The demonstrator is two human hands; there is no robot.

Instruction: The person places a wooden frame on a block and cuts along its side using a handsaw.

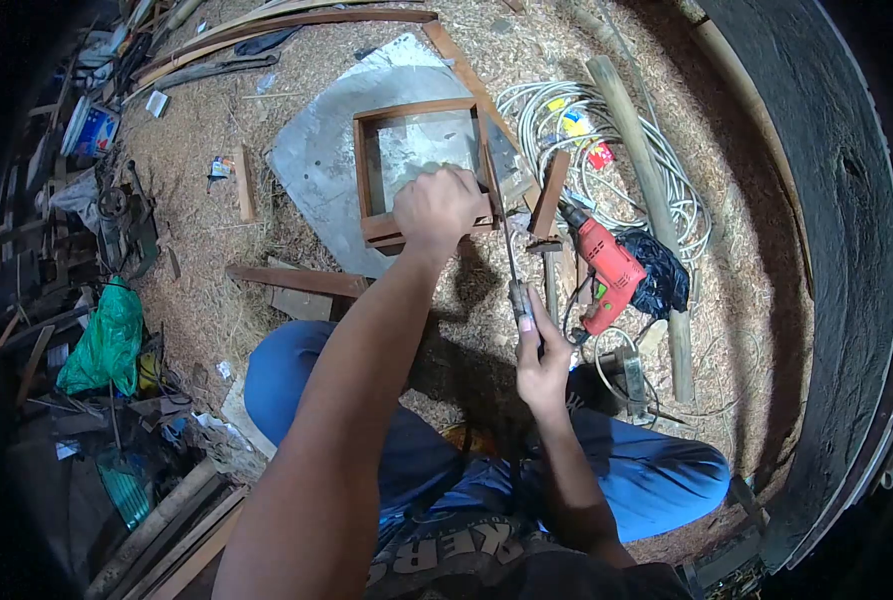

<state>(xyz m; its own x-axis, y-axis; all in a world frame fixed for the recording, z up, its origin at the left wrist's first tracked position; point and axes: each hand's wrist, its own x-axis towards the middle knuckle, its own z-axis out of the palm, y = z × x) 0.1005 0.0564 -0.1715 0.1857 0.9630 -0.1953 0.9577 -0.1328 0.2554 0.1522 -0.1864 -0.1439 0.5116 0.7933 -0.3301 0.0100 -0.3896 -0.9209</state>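
Observation:
A rectangular wooden frame [362,165] lies on a grey metal sheet [311,150]. My left hand [436,205] is closed over the near side of the frame, its fingers wrapped round a piece of wood there. In my right hand [543,350] is the handle of a long, thin saw-like tool [508,245]. Its narrow blade points away from me and runs along the right side of the frame. Whether the blade touches the wood cannot be made out.
Right of the tool lie a red drill [608,270], a black plastic bag [656,275], a coiled cable [691,205] and a round pole [646,170]. A wooden strip [301,279] is near my left knee. A green bag [106,340] sits among scrap at left.

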